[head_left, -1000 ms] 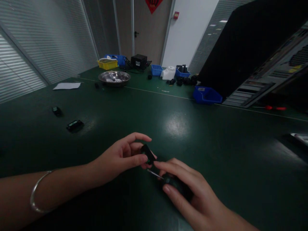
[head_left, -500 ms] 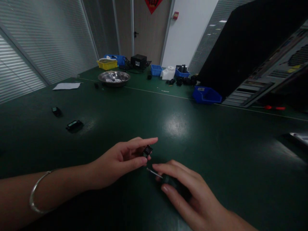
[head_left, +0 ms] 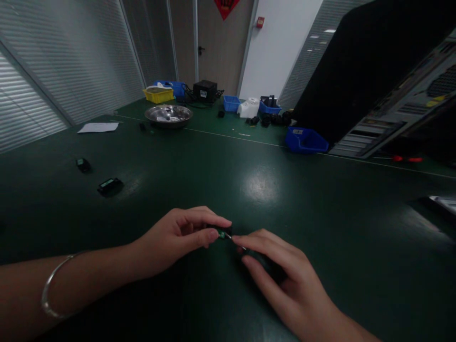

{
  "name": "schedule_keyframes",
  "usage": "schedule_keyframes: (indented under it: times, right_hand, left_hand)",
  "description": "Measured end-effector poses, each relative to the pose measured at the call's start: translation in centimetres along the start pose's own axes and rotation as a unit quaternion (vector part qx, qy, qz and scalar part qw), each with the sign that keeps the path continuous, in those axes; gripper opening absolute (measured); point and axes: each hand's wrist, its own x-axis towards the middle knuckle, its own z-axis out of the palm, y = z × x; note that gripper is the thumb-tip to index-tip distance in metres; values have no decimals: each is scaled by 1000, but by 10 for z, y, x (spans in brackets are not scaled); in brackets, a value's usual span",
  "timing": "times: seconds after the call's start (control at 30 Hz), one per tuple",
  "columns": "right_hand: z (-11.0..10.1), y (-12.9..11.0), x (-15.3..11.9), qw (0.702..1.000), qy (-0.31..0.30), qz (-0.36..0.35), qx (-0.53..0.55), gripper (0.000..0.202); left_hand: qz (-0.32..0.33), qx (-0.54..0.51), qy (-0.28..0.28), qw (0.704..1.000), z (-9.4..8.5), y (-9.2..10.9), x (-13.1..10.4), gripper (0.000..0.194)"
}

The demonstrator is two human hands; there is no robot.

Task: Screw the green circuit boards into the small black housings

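Note:
Between thumb and fingers, my left hand (head_left: 185,235) grips a small black part with a green circuit board (head_left: 222,234) showing on it. My fingers cover much of this part. My right hand (head_left: 281,270) is wrapped round a screwdriver (head_left: 243,248), whose dark handle is mostly hidden in the palm. Its thin metal tip reaches the board end of the part and seems to touch it. Two similar black pieces with greenish faces, one (head_left: 109,185) nearer and one (head_left: 83,165) farther, lie on the table to the left.
A steel bowl (head_left: 168,117) with small parts stands at the back left, beside white paper (head_left: 98,127). Behind it are a yellow bin (head_left: 158,95) and a black box (head_left: 205,90). A blue bin (head_left: 306,141) sits by the large computer case (head_left: 370,126) at right.
The left hand has turned the part so its green board shows, and its index finger has come down onto it. The screwdriver tip has moved up and right, meeting the part.

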Motion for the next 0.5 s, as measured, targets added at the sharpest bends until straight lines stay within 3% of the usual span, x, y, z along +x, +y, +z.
schedule_keyframes:
  times: [0.17, 0.5]
  right_hand:
    - [0, -2, 0, 1000, -2, -1, 1, 39]
    - [-3, -2, 3, 997, -17, 24, 65, 36]
  left_hand:
    - [-1, 7, -5, 1000, 0, -2, 0, 25]
    - [-26, -65, -70, 995, -8, -3, 3, 24]
